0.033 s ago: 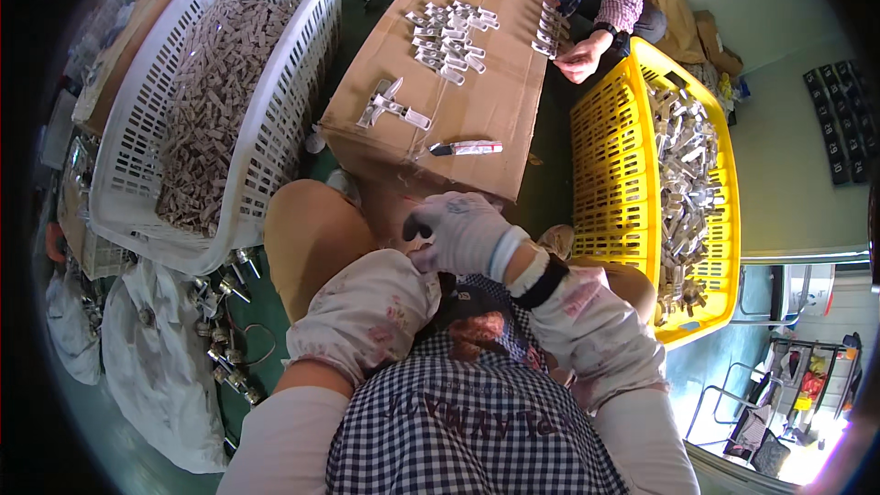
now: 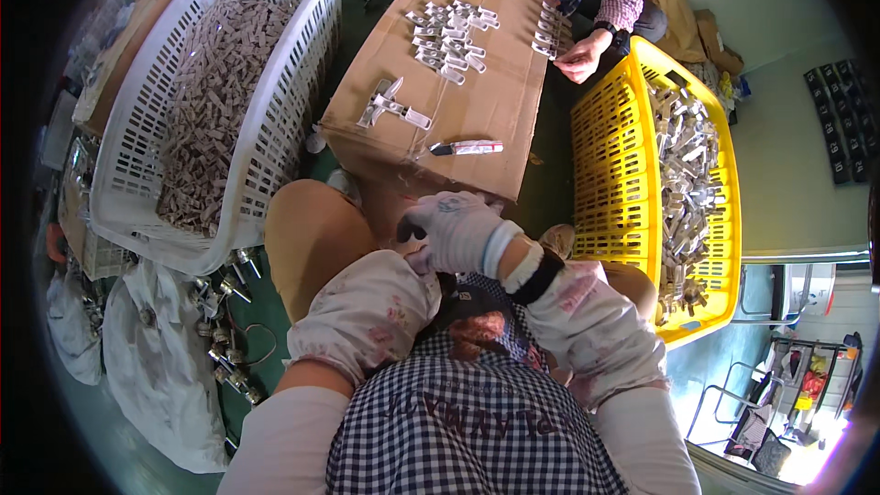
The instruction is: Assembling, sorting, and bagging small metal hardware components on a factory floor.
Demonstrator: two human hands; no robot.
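Note:
My right hand (image 2: 456, 231), in a whitish glove with a black band at the wrist, is curled in front of my lap. Its fingers bend down at the end of my left sleeve cover (image 2: 371, 316), and what they close on is hidden. My left hand is almost wholly covered by the right one, so its fingers do not show. Just beyond lies a cardboard box (image 2: 367, 151) bearing a marker pen (image 2: 467, 148), a few joined metal clips (image 2: 394, 108) and a cluster of metal clips (image 2: 449, 41).
A white basket (image 2: 261, 151) of small brownish pieces stands left, a yellow basket (image 2: 614, 174) of shiny metal parts right. Across the box, a co-worker's hand (image 2: 582, 57) touches a row of clips (image 2: 547, 32). A white bag (image 2: 156, 357) and metal fittings (image 2: 229, 362) lie lower left.
My right hand and wrist have shifted very slightly to the left. The clips, the marker pen and the baskets stay in place.

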